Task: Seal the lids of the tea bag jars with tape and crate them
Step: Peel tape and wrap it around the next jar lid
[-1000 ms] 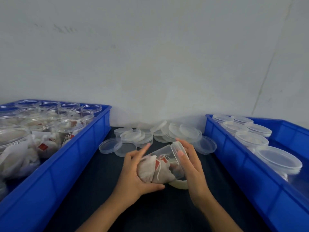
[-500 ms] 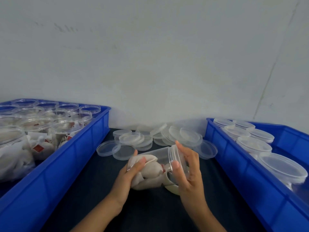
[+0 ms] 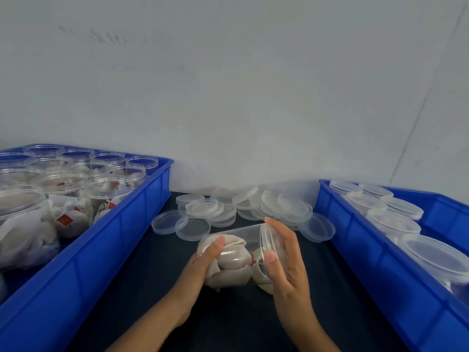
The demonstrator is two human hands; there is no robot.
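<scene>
Around the jar (image 3: pixel 236 260), both hands (image 3: pixel 284 265) curled.

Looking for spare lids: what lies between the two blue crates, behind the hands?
In the head view, a pile of loose clear plastic lids lies on the dark table, near the wall.

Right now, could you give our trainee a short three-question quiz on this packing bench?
1. True or false: the jar in the hands lies on its side.
2. Which hand has its fingers on the lid? A) left hand B) right hand
3. Fill in: the loose lids lie on the dark table between two blue ___.

Key: 1 true. 2 B. 3 crates, left crate with open jars, right crate with lidded ones.
</scene>
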